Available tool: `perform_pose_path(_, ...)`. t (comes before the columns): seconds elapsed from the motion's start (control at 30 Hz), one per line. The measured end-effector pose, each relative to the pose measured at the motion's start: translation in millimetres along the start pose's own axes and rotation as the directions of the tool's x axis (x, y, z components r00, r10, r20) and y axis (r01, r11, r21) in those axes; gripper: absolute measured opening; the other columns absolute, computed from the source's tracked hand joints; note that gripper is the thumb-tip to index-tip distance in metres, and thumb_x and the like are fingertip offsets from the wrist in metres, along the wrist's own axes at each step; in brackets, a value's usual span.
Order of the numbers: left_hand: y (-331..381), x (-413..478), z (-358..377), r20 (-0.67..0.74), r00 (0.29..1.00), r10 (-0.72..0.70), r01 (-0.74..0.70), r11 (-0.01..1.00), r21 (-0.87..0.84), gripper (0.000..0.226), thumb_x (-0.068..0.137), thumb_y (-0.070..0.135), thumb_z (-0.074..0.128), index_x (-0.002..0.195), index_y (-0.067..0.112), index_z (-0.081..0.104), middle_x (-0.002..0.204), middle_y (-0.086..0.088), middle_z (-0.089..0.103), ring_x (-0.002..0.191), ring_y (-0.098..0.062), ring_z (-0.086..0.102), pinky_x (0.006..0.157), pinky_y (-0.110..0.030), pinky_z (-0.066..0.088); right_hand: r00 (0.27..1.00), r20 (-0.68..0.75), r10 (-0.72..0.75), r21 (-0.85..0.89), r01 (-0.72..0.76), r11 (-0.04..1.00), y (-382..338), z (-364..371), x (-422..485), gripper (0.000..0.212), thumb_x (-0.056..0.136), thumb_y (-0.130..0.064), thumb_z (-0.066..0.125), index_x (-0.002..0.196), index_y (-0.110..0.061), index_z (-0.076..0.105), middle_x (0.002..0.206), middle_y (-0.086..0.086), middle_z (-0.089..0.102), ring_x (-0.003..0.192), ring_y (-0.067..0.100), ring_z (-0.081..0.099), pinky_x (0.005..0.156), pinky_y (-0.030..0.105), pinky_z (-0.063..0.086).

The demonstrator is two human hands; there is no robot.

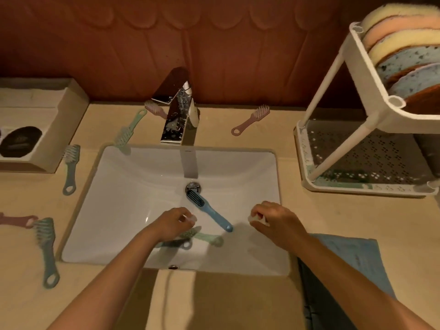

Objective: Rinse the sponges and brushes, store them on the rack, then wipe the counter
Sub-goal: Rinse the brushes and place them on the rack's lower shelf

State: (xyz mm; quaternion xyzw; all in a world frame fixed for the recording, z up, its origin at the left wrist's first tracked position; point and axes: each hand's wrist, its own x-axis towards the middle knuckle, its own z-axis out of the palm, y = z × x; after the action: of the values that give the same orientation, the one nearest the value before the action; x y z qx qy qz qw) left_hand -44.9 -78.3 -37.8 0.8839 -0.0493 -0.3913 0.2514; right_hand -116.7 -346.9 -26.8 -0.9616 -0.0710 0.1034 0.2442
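Over the basin: our left hand (175, 222) and right hand (273, 217) hover low above the white sink (119, 186). They are well apart, with the blue brush (207, 210) lying between them, its head by the drain.
Left grip: narrow, fingers curled, pinching a pale piece (191, 219); we cannot tell what it is.
Right grip: narrow too, pinching a second pale piece (254, 217), equally unclear.
Task's things: a green brush (207, 237) lies in the sink just under the left hand. More lie on the tabletop (333, 222), among them a teal brush (48, 248) and a pink brush (251, 120). The sponges (404, 51) stand on the top shelf of the rack (307, 163) at the right.
Step in hand: rinsing brushes in the sink, as we judge it.
Doing it well: we see no stream from the faucet (177, 115), so water likely comes first. We then hold each head bristles-down under the spout, rub through them, and shake off over the sink before crossing to the rack.
Writing: none we can read. The dark oval in the box (64, 129) bears marks too blurred, and the faucet shows no legible brand.
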Motion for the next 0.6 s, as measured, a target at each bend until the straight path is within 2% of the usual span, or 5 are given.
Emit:
perform_pose_path(0.17,-72.3,5.1,-5.9,-0.042,0.989,-0.139,0.143,0.983,0.114,0.044,0.090,0.029,0.057,0.130,0.013,0.048,0.135,-0.012,0.048,0.120,-0.026,0.047,0.092,-0.027,0.037,0.969,0.215,0.123,-0.038,-0.117,0.992,-37.8,48.1,33.0,0.023,0.091,-0.034,0.053,0.105,-0.017,0.058,0.102,0.001,0.060,0.082,0.012,0.049,0.069,0.025,0.039)
perform_pose_path(0.3,-107.0,8.4,-11.8,-0.081,0.985,-0.154,0.168,0.965,0.200,0.054,0.085,0.035,0.063,0.133,0.018,0.047,0.132,-0.011,0.048,0.119,-0.028,0.048,0.095,-0.035,0.042,0.921,0.337,0.197,-0.039,-0.196,0.980,-62.6,86.2,56.8,0.025,0.087,-0.034,0.056,0.107,-0.019,0.060,0.104,0.000,0.063,0.087,0.017,0.057,0.074,0.029,0.046)
perform_pose_path(0.43,-126.1,14.9,-12.4,-0.067,0.991,-0.119,0.133,0.950,0.282,0.051,0.084,0.035,0.064,0.130,0.021,0.049,0.128,-0.007,0.048,0.115,-0.024,0.048,0.093,-0.034,0.044,0.905,0.338,0.257,-0.024,-0.264,0.964,-82.0,119.2,73.7,0.023,0.087,-0.033,0.055,0.101,-0.016,0.061,0.091,-0.002,0.060,0.081,0.014,0.054,0.070,0.028,0.046)
perform_pose_path(0.5,-135.3,16.9,-11.1,-0.051,0.993,-0.106,0.116,0.945,0.306,0.042,0.085,0.036,0.062,0.123,0.021,0.053,0.123,-0.005,0.048,0.109,-0.022,0.048,0.090,-0.033,0.045,0.895,0.356,0.269,-0.006,-0.286,0.958,-90.0,138.3,82.3,0.025,0.085,-0.031,0.056,0.103,-0.014,0.058,0.102,0.003,0.062,0.087,0.019,0.059,0.076,0.033,0.051)
perform_pose_path(0.6,-147.5,17.7,-6.6,-0.043,0.996,-0.079,0.089,0.927,0.363,0.037,0.082,0.040,0.061,0.114,0.023,0.054,0.118,-0.003,0.048,0.106,-0.020,0.046,0.090,-0.032,0.044,0.897,0.342,0.281,-0.082,-0.269,0.959,-101.7,152.6,89.7,0.031,0.087,-0.033,0.055,0.111,-0.015,0.053,0.111,0.005,0.056,0.102,0.023,0.055,0.082,0.036,0.049)
